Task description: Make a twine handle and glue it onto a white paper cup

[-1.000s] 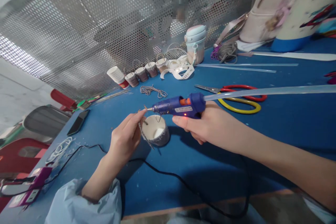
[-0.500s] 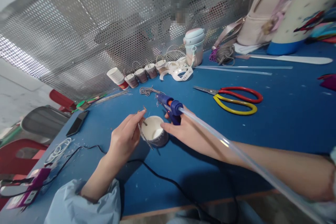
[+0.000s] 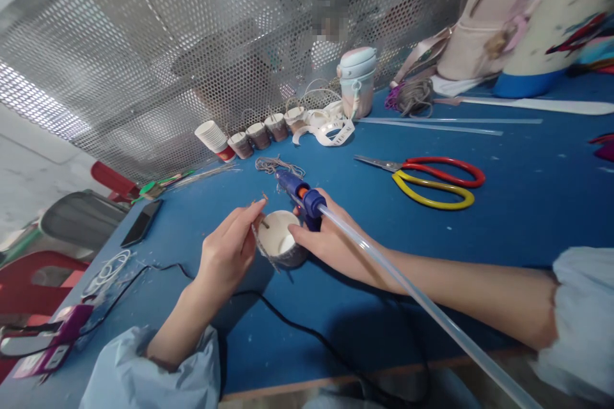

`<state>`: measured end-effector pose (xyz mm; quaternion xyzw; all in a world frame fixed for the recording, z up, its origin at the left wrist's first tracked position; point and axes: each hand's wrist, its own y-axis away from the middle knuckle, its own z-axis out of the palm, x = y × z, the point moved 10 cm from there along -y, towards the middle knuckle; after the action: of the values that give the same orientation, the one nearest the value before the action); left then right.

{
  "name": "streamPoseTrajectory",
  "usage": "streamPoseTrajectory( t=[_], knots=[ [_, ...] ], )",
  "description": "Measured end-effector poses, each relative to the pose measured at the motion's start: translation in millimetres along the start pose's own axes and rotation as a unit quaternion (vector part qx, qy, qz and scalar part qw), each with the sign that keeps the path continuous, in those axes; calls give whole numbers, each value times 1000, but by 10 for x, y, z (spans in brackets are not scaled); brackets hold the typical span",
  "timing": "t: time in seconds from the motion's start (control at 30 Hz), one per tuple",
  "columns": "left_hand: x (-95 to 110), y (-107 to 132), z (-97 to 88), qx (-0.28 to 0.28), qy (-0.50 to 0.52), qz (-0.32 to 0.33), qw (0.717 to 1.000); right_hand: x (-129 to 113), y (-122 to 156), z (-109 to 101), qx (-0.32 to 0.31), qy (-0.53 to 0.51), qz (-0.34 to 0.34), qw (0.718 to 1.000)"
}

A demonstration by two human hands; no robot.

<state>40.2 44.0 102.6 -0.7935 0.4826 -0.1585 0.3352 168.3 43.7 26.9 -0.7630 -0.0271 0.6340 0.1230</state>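
My left hand (image 3: 228, 253) is closed in a pinch on a thin piece of twine (image 3: 259, 244) at the left rim of a small white paper cup (image 3: 281, 243) wrapped in grey cord. My right hand (image 3: 329, 240) grips a blue hot glue gun (image 3: 299, 192) just right of the cup, with its fingertips touching the cup's right side. The gun's nozzle points away to the far left. A long clear glue stick (image 3: 422, 307) runs from the gun's back toward the lower right.
Red and yellow scissors (image 3: 432, 180) lie to the right on the blue table (image 3: 527, 204). A row of small cups (image 3: 259, 134), white ribbon (image 3: 330, 131), a pastel bottle (image 3: 357, 80) and bags stand along the perforated metal screen. A black phone (image 3: 141, 222) and cable (image 3: 297, 326) lie left.
The glue gun has swung from pointing left at the twine to pointing away, and my right hand has come down to the cup's right side. My left hand has stayed put.
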Motion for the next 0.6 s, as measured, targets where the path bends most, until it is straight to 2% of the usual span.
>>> streamPoseTrajectory(
  t=[0.27,0.4,0.6],
  knots=[
    [6,6,12,-6,-7,4,1000,52,30,-28,11,3,-9,1000],
    [12,3,7,-6,-6,3,1000,-11,10,-129,29,-10,-28,999],
    [17,8,15,-6,-1,3,1000,3,-85,-309,9,88,3,996]
  ],
)
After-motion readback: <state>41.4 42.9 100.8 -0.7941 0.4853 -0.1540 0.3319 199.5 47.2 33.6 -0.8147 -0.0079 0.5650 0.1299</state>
